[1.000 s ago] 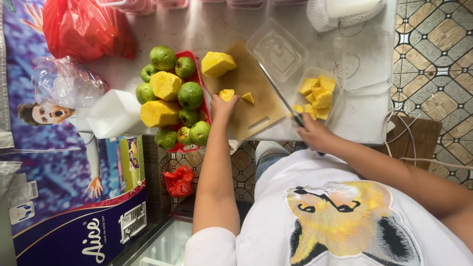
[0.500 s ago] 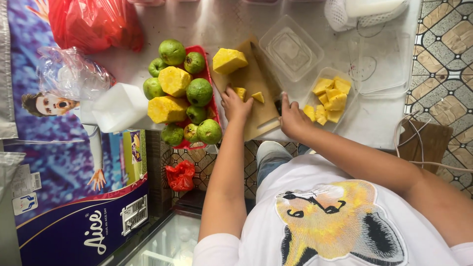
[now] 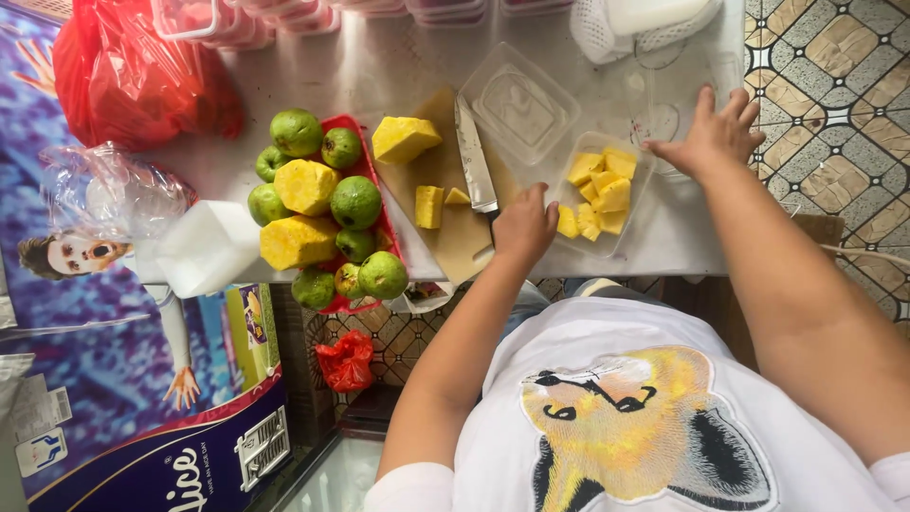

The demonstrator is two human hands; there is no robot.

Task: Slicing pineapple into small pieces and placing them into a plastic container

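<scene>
The wooden cutting board (image 3: 453, 204) sits on the counter with a knife (image 3: 474, 159) lying flat on it, handle end right at the left hand (image 3: 524, 228). That hand is loosely curled and looks to rest on the handle, though I can't tell if it's gripping. Just beside it is a clear container (image 3: 599, 194) of yellow fruit chunks (image 3: 597, 185). The right hand (image 3: 713, 137) is spread open, flat on the counter past the container.
</scene>
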